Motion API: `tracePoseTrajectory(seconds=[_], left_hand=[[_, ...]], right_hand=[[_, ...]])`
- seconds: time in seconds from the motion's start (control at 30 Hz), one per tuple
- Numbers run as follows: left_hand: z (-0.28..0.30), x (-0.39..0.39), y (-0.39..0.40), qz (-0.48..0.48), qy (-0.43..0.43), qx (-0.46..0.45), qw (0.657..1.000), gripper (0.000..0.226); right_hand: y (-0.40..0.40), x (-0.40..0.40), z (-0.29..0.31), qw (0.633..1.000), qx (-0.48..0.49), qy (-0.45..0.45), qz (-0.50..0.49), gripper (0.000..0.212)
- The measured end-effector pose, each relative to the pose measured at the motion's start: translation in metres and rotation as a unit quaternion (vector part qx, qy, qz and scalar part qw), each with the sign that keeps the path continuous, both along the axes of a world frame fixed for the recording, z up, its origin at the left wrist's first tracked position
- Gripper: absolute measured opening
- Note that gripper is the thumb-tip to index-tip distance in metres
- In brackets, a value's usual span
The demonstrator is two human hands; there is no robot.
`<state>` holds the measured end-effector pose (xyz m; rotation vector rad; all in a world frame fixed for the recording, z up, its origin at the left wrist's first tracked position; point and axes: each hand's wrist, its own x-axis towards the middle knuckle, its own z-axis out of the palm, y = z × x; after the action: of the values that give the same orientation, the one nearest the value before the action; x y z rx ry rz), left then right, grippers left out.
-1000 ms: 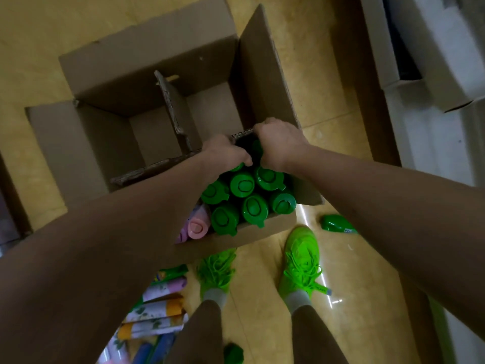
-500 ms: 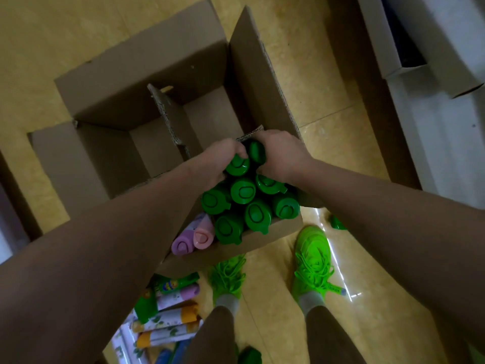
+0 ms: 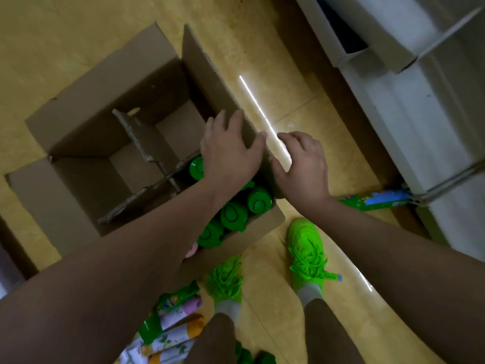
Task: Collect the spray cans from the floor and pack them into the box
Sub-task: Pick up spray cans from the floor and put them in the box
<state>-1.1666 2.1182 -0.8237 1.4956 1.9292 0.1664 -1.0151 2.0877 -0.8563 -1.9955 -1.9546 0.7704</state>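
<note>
An open cardboard box (image 3: pixel 86 127) with a cross-shaped cardboard divider (image 3: pixel 147 151) stands on the yellow floor. Its near right compartment holds several upright green-capped spray cans (image 3: pixel 258 202); my left forearm hides part of them. My left hand (image 3: pixel 229 151) hovers over that compartment with spread fingers, touching the box's right flap (image 3: pixel 207 74). My right hand (image 3: pixel 301 166) is outside the box, fingers apart, against the same flap's outer side. A green spray can (image 3: pixel 372 199) lies on the floor to the right. More cans (image 3: pixel 175 324) lie in a pile at the bottom.
White cartons (image 3: pixel 420 101) are stacked along the right. My feet in bright green shoes (image 3: pixel 307 248) stand just in front of the box. A pink cap (image 3: pixel 191 250) peeks out beside the green cans in the box.
Both hands have left the green caps and risen. The left one now hovers over the cans and the right one has moved outside the box beside the flap. The view has shifted.
</note>
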Motion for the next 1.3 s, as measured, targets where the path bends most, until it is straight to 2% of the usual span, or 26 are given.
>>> tracePoseTrajectory(seconds=[0.2,0.43,0.5,0.6,0.73,0.87,0.93,1.1,1.13,1.23,1.3], left_hand=[[-0.007,0.085,-0.012,-0.143,-0.027,0.075,0.986,0.069],[-0.076,0.178,-0.058,-0.186,-0.044,0.06,0.98,0.065],[-0.101,0.195,-0.073,-0.184,-0.04,0.015,0.982,0.064],[-0.139,0.211,-0.093,-0.182,-0.03,-0.014,0.983,0.066],[-0.181,0.219,-0.108,-0.182,-0.004,-0.067,0.981,0.069],[-0.207,0.223,-0.115,-0.171,0.007,-0.073,0.983,0.07],[-0.217,0.225,-0.117,-0.165,0.005,-0.077,0.983,0.069],[-0.234,0.225,-0.123,-0.152,0.01,-0.086,0.985,0.068],[-0.234,0.225,-0.124,-0.151,0.007,-0.09,0.985,0.069],[-0.229,0.225,-0.124,-0.157,0.002,-0.1,0.982,0.069],[-0.223,0.227,-0.118,-0.165,0.002,-0.099,0.981,0.07]], right_hand=[[-0.029,0.066,-0.022,0.979,-0.07,0.021,-0.191,0.053],[-0.077,0.152,-0.083,0.901,-0.212,0.012,-0.379,0.055],[-0.089,0.17,-0.106,0.878,-0.258,0.007,-0.403,0.051],[-0.106,0.19,-0.14,0.855,-0.306,0.008,-0.418,0.056],[-0.113,0.205,-0.18,0.833,-0.327,0.031,-0.446,0.061],[-0.11,0.21,-0.214,0.811,-0.336,0.047,-0.476,0.069],[-0.107,0.208,-0.228,0.78,-0.327,0.077,-0.527,0.076],[-0.1,0.205,-0.251,0.669,-0.301,0.204,-0.648,0.091],[-0.099,0.206,-0.252,0.649,-0.307,0.228,-0.657,0.087],[-0.092,0.212,-0.247,0.596,-0.322,0.309,-0.668,0.047],[-0.09,0.216,-0.239,0.576,-0.335,0.329,-0.669,0.043]])
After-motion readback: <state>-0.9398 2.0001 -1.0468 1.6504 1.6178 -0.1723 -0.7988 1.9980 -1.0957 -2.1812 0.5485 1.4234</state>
